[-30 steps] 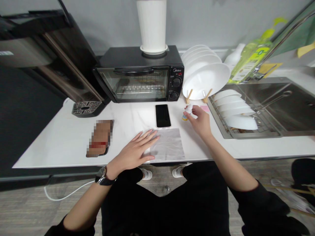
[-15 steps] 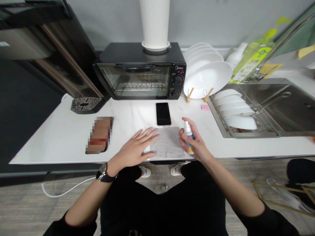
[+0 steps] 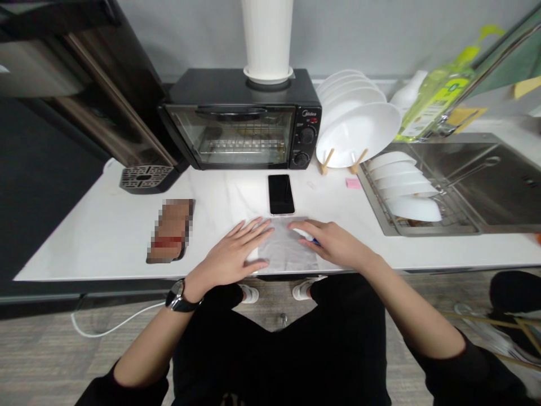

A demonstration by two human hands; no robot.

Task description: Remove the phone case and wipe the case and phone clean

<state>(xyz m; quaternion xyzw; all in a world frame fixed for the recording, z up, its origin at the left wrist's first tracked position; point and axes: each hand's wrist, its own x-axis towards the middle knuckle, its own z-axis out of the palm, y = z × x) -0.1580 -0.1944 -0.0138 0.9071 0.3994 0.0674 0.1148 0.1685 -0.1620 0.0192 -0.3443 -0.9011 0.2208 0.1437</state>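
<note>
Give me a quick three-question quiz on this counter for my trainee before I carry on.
1. True or false: the left hand lies flat on the grey cloth.
2. What lies on the counter just beyond the cloth's far edge? A) a knife B) a black phone C) a mug
3. Fill in: the right hand grips a small ____ at the cloth's right side.
Key: 1 true; 2 B; 3 bottle.

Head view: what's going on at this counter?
A person is at a white counter. Their left hand lies flat, fingers spread, on a grey cloth at the counter's front edge. Their right hand is closed around a small white bottle, mostly hidden, held low over the cloth's right side. A black phone lies just beyond the cloth, untouched.
</note>
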